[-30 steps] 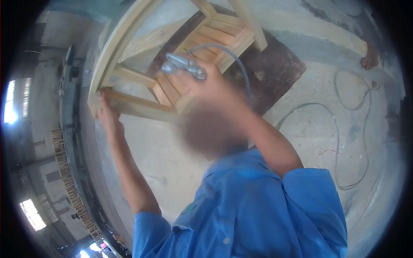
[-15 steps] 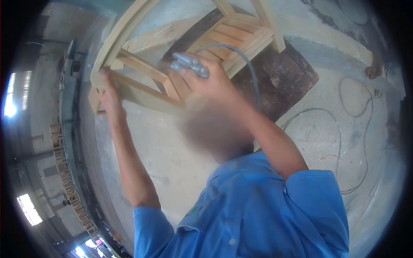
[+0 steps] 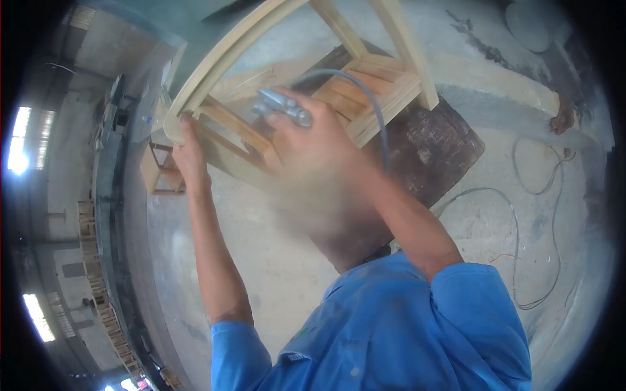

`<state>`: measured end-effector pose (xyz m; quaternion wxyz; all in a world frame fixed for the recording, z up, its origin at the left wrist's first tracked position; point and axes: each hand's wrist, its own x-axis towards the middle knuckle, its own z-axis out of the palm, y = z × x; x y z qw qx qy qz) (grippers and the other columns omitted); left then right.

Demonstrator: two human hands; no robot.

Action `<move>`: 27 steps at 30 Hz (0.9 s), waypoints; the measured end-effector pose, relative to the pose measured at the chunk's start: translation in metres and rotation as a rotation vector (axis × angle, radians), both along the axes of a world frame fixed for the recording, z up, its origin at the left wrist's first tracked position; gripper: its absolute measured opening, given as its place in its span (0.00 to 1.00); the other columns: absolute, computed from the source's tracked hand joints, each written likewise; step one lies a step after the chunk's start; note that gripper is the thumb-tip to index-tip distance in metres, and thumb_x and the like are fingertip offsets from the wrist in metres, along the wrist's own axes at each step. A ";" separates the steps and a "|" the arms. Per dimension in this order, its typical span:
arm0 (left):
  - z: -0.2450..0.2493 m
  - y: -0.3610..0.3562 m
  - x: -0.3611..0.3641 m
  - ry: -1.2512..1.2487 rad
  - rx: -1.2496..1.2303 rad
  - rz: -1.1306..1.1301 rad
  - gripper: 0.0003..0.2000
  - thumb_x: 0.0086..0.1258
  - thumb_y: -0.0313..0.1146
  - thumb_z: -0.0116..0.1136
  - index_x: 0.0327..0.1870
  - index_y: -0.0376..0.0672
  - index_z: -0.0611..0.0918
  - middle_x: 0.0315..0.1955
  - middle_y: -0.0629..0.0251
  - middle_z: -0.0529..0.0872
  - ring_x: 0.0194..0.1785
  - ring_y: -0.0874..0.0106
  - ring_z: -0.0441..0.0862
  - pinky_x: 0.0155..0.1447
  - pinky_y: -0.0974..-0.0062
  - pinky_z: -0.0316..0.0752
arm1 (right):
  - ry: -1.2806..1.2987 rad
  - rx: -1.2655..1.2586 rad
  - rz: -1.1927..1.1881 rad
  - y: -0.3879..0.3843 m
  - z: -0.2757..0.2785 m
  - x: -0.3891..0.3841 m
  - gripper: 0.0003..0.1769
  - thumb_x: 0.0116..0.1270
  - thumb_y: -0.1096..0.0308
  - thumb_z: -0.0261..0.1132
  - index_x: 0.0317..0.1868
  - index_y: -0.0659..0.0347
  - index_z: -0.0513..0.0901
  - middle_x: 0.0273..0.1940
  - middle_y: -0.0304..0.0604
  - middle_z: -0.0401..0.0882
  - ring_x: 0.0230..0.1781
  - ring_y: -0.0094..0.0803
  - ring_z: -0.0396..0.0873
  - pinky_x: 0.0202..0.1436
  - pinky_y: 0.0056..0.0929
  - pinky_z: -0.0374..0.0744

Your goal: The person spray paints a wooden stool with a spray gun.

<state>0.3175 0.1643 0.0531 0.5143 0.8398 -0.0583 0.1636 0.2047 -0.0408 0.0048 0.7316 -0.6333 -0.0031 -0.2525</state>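
Note:
A pale wooden chair frame (image 3: 409, 49) with a slatted seat leans across the upper middle of the head view. My left hand (image 3: 190, 156) grips the rounded end of its long rail, the thumb side uppermost. In my right hand (image 3: 326, 137) is a silver-grey spray gun (image 3: 282, 106), pointing left toward the frame's crosspieces, with fingers wrapped round its body. A grey hose (image 3: 377, 107) arches from behind the gun and drops past my right wrist. A blurred patch hides the part of the frame beneath my right hand.
Under the frame lies a dark, worn board (image 3: 450, 146) on the concrete floor (image 3: 482, 225). Thin cable (image 3: 517, 241) loops over the floor at right. A small wooden stool (image 3: 158, 176) stands beyond my left hand. Several wooden pieces (image 3: 98, 274) line the far left, beside a low concrete ledge (image 3: 505, 81) at upper right.
The chair frame and my left hand have shifted right and slightly down in view. The small stool shows more fully behind them. My right hand still holds the spray gun, slightly lower.

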 end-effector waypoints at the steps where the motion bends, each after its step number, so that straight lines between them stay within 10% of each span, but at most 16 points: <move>1: 0.000 0.003 0.007 0.001 -0.010 -0.004 0.34 0.75 0.58 0.54 0.65 0.33 0.77 0.60 0.56 0.82 0.62 0.65 0.77 0.67 0.71 0.67 | -0.015 -0.010 0.001 0.001 0.008 0.004 0.29 0.65 0.55 0.71 0.61 0.65 0.81 0.49 0.57 0.86 0.48 0.41 0.87 0.52 0.34 0.81; 18: -0.005 -0.012 0.021 -0.129 -0.077 0.043 0.28 0.74 0.54 0.59 0.60 0.36 0.82 0.53 0.56 0.86 0.58 0.67 0.81 0.63 0.71 0.70 | 0.016 -0.629 -0.578 -0.137 0.033 -0.018 0.28 0.65 0.57 0.71 0.63 0.58 0.81 0.32 0.54 0.86 0.30 0.39 0.87 0.36 0.33 0.80; 27: -0.010 -0.012 0.005 -0.134 -0.057 0.097 0.26 0.74 0.52 0.59 0.59 0.36 0.82 0.50 0.59 0.86 0.55 0.70 0.80 0.61 0.72 0.71 | 0.244 -0.810 -0.523 -0.172 -0.017 -0.033 0.28 0.65 0.52 0.71 0.63 0.54 0.82 0.40 0.58 0.87 0.43 0.53 0.87 0.47 0.42 0.83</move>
